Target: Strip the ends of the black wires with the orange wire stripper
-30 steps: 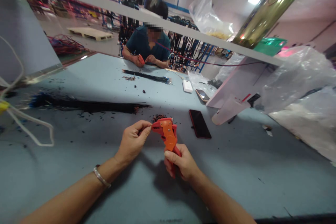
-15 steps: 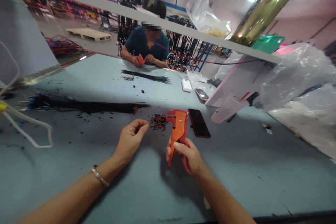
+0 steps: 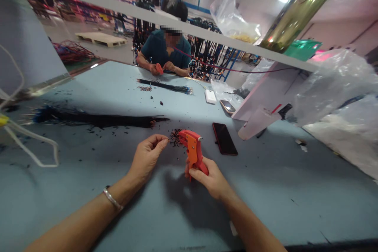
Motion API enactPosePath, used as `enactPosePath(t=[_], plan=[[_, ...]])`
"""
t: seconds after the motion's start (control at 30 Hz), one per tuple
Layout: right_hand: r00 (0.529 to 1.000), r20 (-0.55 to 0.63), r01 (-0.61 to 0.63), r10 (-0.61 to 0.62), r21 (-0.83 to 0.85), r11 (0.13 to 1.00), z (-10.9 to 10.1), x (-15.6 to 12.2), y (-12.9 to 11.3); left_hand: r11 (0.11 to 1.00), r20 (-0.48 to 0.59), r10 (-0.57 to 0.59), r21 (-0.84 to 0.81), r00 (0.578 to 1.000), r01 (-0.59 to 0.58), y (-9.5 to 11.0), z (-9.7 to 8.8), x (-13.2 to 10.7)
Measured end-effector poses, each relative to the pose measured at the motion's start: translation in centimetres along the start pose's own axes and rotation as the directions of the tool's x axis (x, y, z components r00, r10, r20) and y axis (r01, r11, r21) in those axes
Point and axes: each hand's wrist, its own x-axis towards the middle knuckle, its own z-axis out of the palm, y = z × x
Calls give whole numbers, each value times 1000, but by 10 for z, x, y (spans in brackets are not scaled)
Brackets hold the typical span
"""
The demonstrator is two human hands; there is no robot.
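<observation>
My right hand (image 3: 211,181) is wrapped round the handles of an orange wire stripper (image 3: 191,149), whose head points left. My left hand (image 3: 147,156) is pinched shut just left of the tool's jaws, holding a thin wire end that is too small to make out clearly. A small heap of cut wire bits (image 3: 175,136) lies on the blue table (image 3: 118,204) right behind the jaws. A long bundle of black wires (image 3: 97,119) lies across the table to the left, beyond my left hand.
A dark phone (image 3: 224,138) lies right of the tool. Farther back are a second phone (image 3: 227,106), a white box (image 3: 210,96) and another wire bundle (image 3: 165,86). A person in a teal shirt (image 3: 165,53) works opposite. Plastic bags (image 3: 339,102) fill the right side.
The stripper swung right and away from my left hand half a second ago, then came back left with its jaws beside the pinched fingers. My left hand has barely moved.
</observation>
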Motion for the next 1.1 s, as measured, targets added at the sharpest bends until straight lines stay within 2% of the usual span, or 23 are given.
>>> enactPosePath(t=[0.17, 0.3, 0.67, 0.83, 1.1], plan=[[985, 155, -106, 70, 235, 966, 2, 2, -3, 999, 38, 33, 22, 999, -34, 6, 1, -3], [974, 211, -156, 84, 352, 923, 4, 2, 1, 998, 61, 50, 38, 997, -53, 8, 1, -4], [969, 237, -145, 69, 320, 936, 4, 3, 3, 990, 130, 83, 104, 988, -97, 7, -1, -3], [974, 221, -100, 37, 279, 955, 5, 3, 3, 989, 136, 98, 97, 986, -112, 6, -2, -3], [980, 183, -132, 78, 301, 944, 10, 2, 5, 982, 123, 110, 141, 986, -127, 6, -4, -1]])
